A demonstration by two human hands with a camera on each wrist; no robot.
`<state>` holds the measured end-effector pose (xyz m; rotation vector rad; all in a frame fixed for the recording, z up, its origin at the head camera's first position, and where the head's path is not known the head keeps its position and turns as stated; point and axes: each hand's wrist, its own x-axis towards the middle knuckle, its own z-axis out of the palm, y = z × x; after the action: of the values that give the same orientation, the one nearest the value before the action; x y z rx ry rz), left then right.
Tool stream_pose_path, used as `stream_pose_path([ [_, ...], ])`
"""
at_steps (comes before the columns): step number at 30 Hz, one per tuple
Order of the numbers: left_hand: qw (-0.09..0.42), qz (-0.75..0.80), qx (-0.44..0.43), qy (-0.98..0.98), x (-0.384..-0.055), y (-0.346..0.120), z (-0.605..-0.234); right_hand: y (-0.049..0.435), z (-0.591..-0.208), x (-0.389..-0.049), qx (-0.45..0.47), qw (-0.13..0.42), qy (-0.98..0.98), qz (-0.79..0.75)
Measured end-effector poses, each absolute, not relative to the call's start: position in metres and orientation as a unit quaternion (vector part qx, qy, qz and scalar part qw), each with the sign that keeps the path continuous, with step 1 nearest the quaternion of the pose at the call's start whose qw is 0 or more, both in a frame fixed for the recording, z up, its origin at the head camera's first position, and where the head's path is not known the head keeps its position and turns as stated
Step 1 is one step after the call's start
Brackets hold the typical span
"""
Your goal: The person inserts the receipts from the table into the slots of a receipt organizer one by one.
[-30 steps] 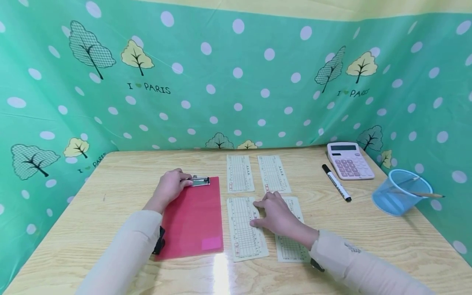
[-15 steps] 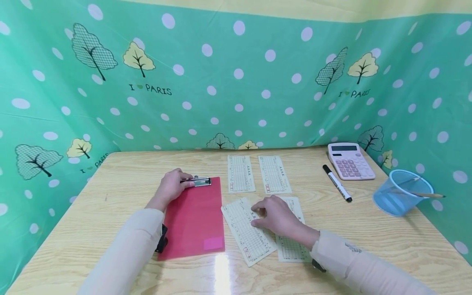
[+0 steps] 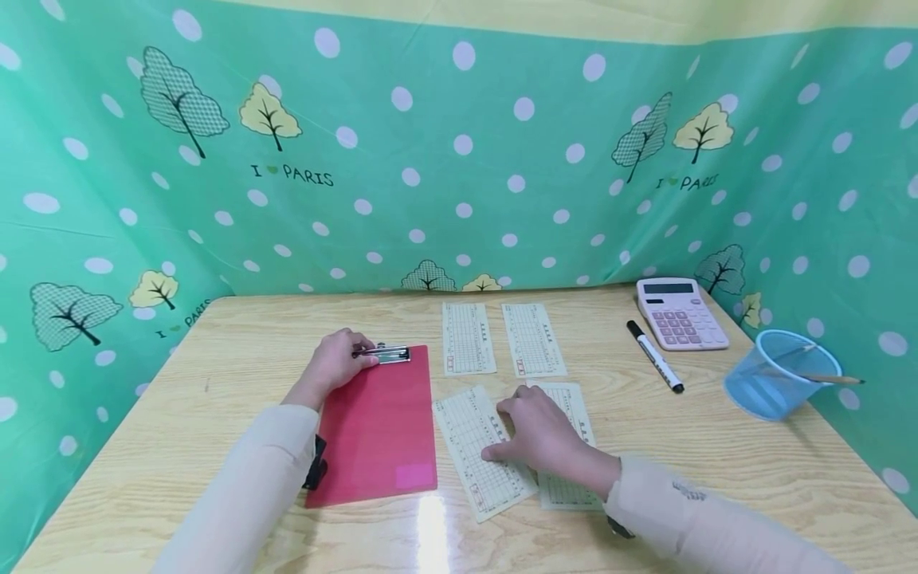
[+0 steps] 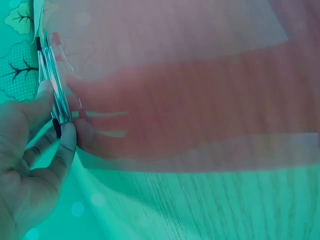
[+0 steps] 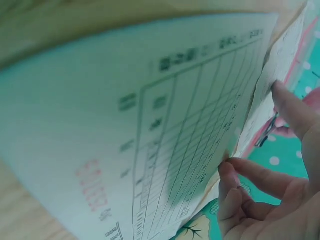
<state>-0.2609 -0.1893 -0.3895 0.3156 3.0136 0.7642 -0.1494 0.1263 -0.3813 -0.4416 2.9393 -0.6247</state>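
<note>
My left hand holds the metal clip at the top of a red clipboard. In the left wrist view, thumb and fingers pinch the clip from both sides. A printed paper slip lies slanted beside the clipboard's right edge. Over it sits my right hand, thumb and fingers spread apart, fingertips at the paper. Another slip lies partly hidden beneath that hand and wrist. In the right wrist view this slip looms close, the fingertips right at its far edge.
Two more printed slips, a left one and a right one, lie further back. To the right are a black-capped marker, a pink calculator and a blue mesh pen cup holding pencils. A polka-dot curtain stands behind.
The slip next to the clipboard has turned from nearly straight to slanted, its lower end swinging right. My right hand has since shifted slightly right and nearer. The left hand stays on the clip.
</note>
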Motion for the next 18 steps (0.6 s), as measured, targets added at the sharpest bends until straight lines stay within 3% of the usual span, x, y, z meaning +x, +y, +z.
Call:
stream_pose_path([
  [7, 0.006, 0.246, 0.097, 0.964, -0.262, -0.1917, -0.3903, 0.1237, -0.384, -0.1464, -0.18, 0.021, 0.963, -0.198],
  [18, 0.013, 0.267, 0.082, 0.96, -0.2675, -0.1924, -0.3938, 0.1238, -0.3862, -0.1463, -0.159, 0.043, 0.953, -0.255],
])
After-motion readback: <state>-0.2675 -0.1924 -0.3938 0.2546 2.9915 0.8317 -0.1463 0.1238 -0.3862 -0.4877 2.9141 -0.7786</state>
